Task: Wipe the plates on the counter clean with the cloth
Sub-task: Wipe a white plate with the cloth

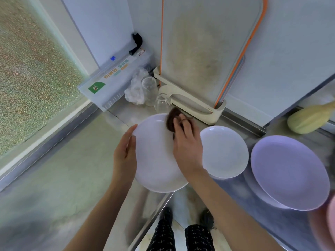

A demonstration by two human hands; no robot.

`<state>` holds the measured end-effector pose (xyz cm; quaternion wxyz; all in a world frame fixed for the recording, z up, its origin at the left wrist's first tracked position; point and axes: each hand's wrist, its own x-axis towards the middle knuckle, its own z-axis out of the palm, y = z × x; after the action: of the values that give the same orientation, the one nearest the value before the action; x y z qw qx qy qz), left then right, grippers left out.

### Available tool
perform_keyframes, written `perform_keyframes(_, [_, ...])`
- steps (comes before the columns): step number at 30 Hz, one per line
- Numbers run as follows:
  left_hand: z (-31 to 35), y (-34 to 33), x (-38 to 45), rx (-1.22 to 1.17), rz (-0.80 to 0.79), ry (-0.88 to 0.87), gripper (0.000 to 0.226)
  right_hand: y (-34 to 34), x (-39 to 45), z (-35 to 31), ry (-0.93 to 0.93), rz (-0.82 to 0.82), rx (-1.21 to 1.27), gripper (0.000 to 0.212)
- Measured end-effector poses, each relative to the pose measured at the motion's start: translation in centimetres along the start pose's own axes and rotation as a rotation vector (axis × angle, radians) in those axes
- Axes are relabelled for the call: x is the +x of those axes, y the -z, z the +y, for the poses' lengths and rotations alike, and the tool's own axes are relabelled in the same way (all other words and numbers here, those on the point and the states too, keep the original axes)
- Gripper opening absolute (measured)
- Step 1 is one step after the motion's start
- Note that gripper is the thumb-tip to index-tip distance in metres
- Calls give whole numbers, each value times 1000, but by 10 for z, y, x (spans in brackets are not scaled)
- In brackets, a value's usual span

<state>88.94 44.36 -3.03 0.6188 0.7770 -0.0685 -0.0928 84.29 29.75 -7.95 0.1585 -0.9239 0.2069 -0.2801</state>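
Note:
A white plate [154, 160] lies at the inner corner of the steel counter, partly over its edge. My left hand [125, 153] grips the plate's left rim. My right hand [186, 142] presses a dark brown cloth [171, 118] onto the plate's far right part; my fingers cover most of the cloth. A smaller white plate [224, 151] sits just right of my right hand. A larger white plate [290, 173] lies further right, and what looks like another plate's rim shows beneath it.
Two upturned glasses [163, 102] and crumpled plastic [135, 89] stand behind the plate. A cutting board [204, 48] stands in a cream rack [208, 113] against the wall. A film-wrap box [112, 82] lies at left, a pale gourd [310, 118] at right.

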Motion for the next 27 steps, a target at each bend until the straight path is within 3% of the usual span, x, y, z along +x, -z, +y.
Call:
perform_keyframes(5, [4,-8,4,-45,116,-22,33,15,-19,-6,-329,-41,102,46])
perform_keyframes(9, [2,-18,3,-57,182,21,34,29,-36,-24,-670,-149,447,51])
perform_keyframes(12, [0,-21,1,-76,253,27,32,39,-40,-32,-882,-111,738,50])
perform_keyframes(15, [0,-25,-5,-101,280,38,32,39,-32,-31,-1003,-74,824,65])
perform_keyframes(18, [0,-28,-10,-98,228,38,33,33,-17,-15,-947,-146,694,79])
perform_keyframes(21, [3,-23,-9,-36,132,-4,34,34,2,9,-654,-296,420,72])
perform_keyframes(23, [4,-20,-7,-38,107,-7,34,36,13,20,-474,-375,366,67])
perform_keyframes(25, [4,-17,-4,-51,142,-15,34,36,18,22,-453,-391,393,62])
perform_keyframes(27, [5,-19,-3,-71,204,-20,34,36,17,17,-596,-324,524,50])
